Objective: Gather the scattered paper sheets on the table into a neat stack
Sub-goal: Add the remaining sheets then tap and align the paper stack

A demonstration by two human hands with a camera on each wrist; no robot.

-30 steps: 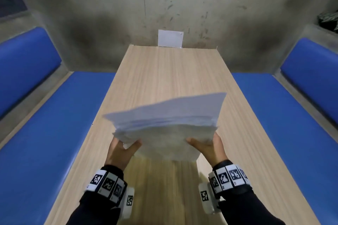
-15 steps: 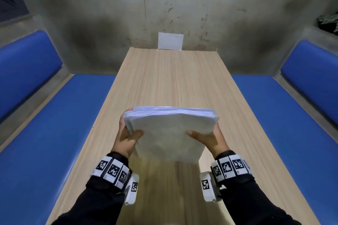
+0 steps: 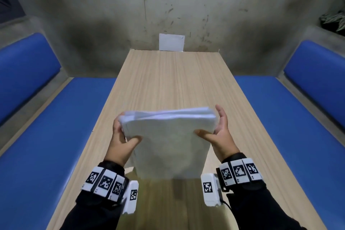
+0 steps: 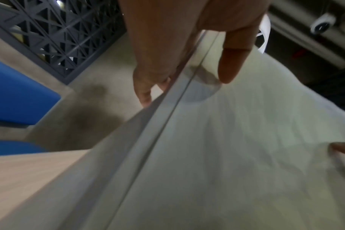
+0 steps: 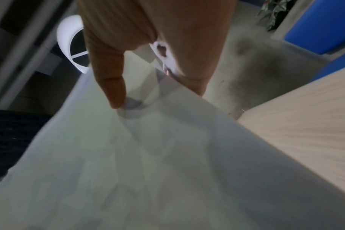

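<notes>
Left hand [image 3: 122,141] pinches the paper stack [image 3: 169,142] by its left edge, thumb on front. The stack stands upright, bottom edge near the table's [image 3: 168,84] near end, square between both hands. Right hand [image 3: 221,132] pinches the right edge.

paper stack [image 3: 168,142] above table [image 3: 171,80], between benches [image 3: 46,127]

The head view looks forward and down along the desk [image 3: 168,84] toward the far wall [image 3: 186,5], both hands near its lower edge. Each wrist view sits close behind its own thumb, facing along the paper stack [image 4: 236,147] (blurred in both). All three share the stack, desk and blue benches [image 3: 46,127].
</notes>
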